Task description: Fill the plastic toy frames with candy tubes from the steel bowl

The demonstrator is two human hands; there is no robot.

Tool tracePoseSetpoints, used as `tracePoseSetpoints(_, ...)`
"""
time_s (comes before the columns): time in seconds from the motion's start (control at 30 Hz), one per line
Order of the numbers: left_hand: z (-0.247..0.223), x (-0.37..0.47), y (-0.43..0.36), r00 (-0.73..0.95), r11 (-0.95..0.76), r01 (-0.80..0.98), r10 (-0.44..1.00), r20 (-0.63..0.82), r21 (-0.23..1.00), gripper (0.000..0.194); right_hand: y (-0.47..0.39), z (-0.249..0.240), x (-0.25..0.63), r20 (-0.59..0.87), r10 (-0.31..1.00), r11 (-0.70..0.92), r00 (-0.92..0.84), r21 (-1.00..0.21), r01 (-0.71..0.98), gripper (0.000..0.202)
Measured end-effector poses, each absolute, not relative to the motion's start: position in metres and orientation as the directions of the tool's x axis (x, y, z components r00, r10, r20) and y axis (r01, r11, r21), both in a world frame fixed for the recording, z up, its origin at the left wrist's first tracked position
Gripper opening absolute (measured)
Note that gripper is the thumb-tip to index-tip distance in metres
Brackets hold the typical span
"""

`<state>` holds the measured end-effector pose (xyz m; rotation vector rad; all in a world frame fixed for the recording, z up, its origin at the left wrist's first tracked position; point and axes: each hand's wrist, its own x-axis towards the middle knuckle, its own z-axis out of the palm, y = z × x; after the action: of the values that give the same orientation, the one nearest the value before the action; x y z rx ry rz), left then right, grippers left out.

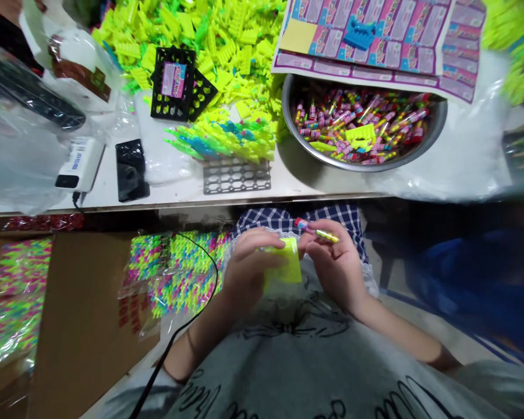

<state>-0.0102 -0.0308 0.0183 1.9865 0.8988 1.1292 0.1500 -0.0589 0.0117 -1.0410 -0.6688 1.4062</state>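
Observation:
Over my lap, my left hand (248, 263) is closed around a flat translucent yellow plastic piece (291, 262), partly blurred by motion. Close beside it, my right hand (338, 269) pinches a small candy tube (327, 235) with a red cap and yellow contents, tilted across the fingers. A small gap separates the tube from the yellow piece. On the table beyond, a metal bowl (287, 110) holds many similar tubes, with a yellow toy piece (360, 136) lying on top of them.
Yellow toy parts (227, 46) are heaped at the back. Printed label sheets (375, 35) overlap the bowl. Filled toys (231, 137) stand in a black grid rack (238, 177) near the edge. A phone (131, 169), a power bank (82, 163) and a cardboard box (87, 302) are leftward; a cable (192, 320) hangs down.

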Motion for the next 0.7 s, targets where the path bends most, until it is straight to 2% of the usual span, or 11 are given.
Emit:
tracePoseSetpoints(0.1,0.019,-0.012,-0.027,0.415,-0.639,0.288,0.755,0.508,0.713,0.014,-0.057,0.014,0.151,-0.248,0.966,-0.186,0.07,-0.86,-0.476,0.033)
tracePoseSetpoints(0.2,0.018,-0.012,-0.028,0.445,-0.674,0.319,0.727,0.523,0.666,0.014,-0.055,0.015,0.15,-0.303,0.953,-0.249,0.028,-0.829,-0.501,0.038)
tracePoseSetpoints(0.4,0.003,-0.016,-0.039,0.409,-0.623,0.356,0.774,0.484,0.697,0.015,-0.053,0.005,0.146,-0.419,0.907,-0.33,0.025,-0.749,-0.574,0.039)
tracePoseSetpoints(0.5,0.004,-0.02,-0.039,0.344,-0.45,0.255,0.869,0.355,0.856,0.029,-0.049,0.004,0.142,-0.435,0.899,-0.33,0.055,-0.754,-0.567,0.036)
tracePoseSetpoints(0.57,0.011,-0.02,-0.033,0.267,-0.168,0.118,0.955,0.132,0.979,0.036,-0.042,0.005,0.139,-0.375,0.924,-0.278,0.08,-0.798,-0.534,0.038)
tracePoseSetpoints(0.63,0.021,-0.015,-0.027,0.284,-0.143,0.073,0.952,0.117,0.987,0.033,-0.032,0.008,0.136,-0.286,0.952,-0.196,0.112,-0.848,-0.493,0.035)
tracePoseSetpoints(0.7,0.032,-0.007,-0.02,0.263,-0.014,0.021,0.965,0.008,1.0,0.032,-0.021,0.014,0.138,-0.179,0.978,-0.119,0.107,-0.9,-0.42,0.03)
